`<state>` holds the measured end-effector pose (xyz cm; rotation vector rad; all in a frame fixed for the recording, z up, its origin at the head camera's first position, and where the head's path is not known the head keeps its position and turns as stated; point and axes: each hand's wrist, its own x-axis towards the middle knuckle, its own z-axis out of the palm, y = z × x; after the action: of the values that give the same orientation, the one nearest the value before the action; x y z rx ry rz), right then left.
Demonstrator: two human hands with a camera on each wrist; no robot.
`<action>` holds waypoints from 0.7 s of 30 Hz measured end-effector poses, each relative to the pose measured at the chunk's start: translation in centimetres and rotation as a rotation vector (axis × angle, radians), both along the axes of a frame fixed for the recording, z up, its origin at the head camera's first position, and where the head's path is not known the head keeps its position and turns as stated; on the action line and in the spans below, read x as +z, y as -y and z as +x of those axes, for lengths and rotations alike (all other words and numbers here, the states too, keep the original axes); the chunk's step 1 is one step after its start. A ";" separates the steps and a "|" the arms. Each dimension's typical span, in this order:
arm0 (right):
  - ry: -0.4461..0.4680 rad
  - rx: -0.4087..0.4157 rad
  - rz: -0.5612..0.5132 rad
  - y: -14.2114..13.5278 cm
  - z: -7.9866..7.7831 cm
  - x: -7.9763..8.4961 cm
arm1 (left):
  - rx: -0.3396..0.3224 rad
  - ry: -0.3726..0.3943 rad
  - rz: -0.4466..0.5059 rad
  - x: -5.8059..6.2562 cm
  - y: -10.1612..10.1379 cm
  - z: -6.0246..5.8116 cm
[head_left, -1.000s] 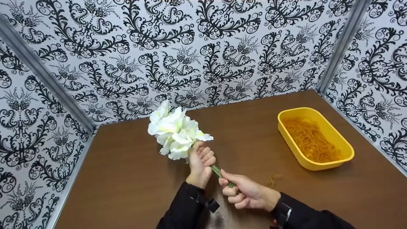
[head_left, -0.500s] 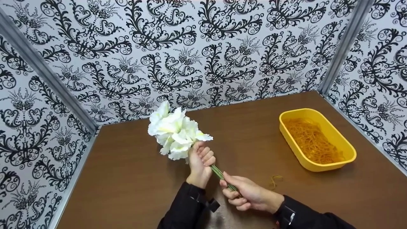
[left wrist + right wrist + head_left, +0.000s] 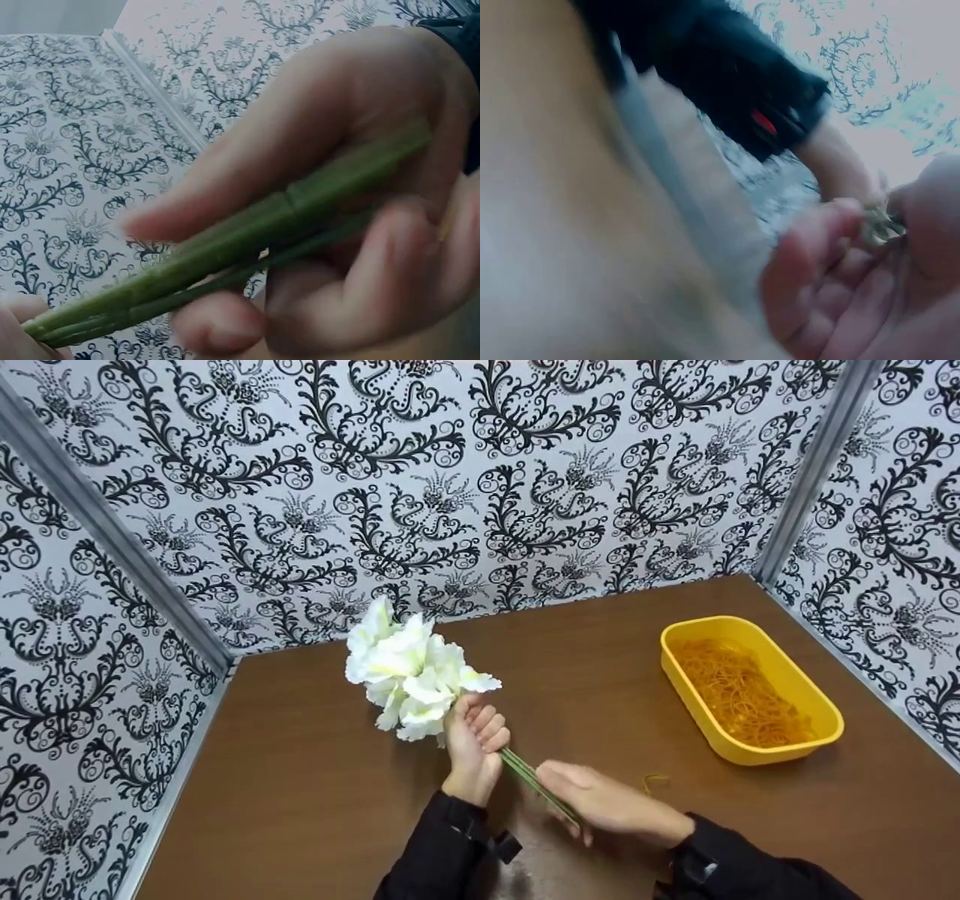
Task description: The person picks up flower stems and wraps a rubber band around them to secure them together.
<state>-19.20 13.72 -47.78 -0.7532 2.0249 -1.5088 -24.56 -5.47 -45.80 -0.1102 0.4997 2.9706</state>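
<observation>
one left hand point(image 3: 476, 742), one right hand point(image 3: 600, 797), on one bouquet point(image 3: 418, 671)

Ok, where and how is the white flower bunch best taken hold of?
I'd likely take its bare green stems just below the left grip, coming from the right: they are slim and slant away from the broad, ruffled petals, toward the right grip. Wrap round the whole bundle, since the left wrist view shows a thinner stem splaying from the rest.
</observation>
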 end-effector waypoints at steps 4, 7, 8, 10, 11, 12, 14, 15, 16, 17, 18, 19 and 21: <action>-0.343 -0.035 0.111 -2.7 -1.1 1.1 | 0.030 -0.015 -0.007 0.3 0.6 -0.1; -0.583 -0.063 0.201 -5.2 -1.9 1.6 | 0.042 -0.009 -0.002 0.6 0.9 -0.2; -0.646 -0.065 0.239 -6.1 -2.2 1.7 | 0.045 -0.007 -0.002 0.7 1.0 -0.2; -0.717 -0.045 0.318 -7.9 -2.6 1.9 | 0.049 -0.001 -0.006 0.8 1.1 -0.2; -0.719 -0.028 0.364 -8.8 -2.8 2.0 | 0.050 0.001 -0.008 0.8 1.1 -0.2; -0.718 -0.011 0.409 -9.7 -3.0 2.0 | 0.049 0.000 -0.009 0.8 1.1 -0.3; -0.653 0.030 0.481 -11.1 -3.4 2.0 | 0.047 -0.002 -0.008 0.8 1.2 -0.3; -0.616 0.049 0.510 -11.7 -3.5 2.0 | 0.047 -0.003 -0.009 0.8 1.3 -0.3; -0.583 0.065 0.533 -12.2 -3.6 1.9 | 0.048 -0.001 -0.010 0.9 1.3 -0.4; -0.554 0.085 0.547 -12.5 -3.8 1.8 | 0.047 -0.003 -0.010 0.8 1.3 -0.4; -0.526 0.099 0.556 -12.7 -3.8 1.7 | 0.047 -0.002 -0.009 0.8 1.3 -0.4; -0.494 0.112 0.562 -12.8 -3.9 1.5 | 0.049 -0.001 -0.009 0.9 1.4 -0.4; -0.469 0.126 0.578 -12.8 -3.9 1.2 | 0.051 -0.001 -0.006 0.9 1.4 -0.4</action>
<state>-23.13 26.54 -46.56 -1.0185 2.5174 -0.6416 -24.98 -6.84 -44.93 -0.1246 0.5133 3.0191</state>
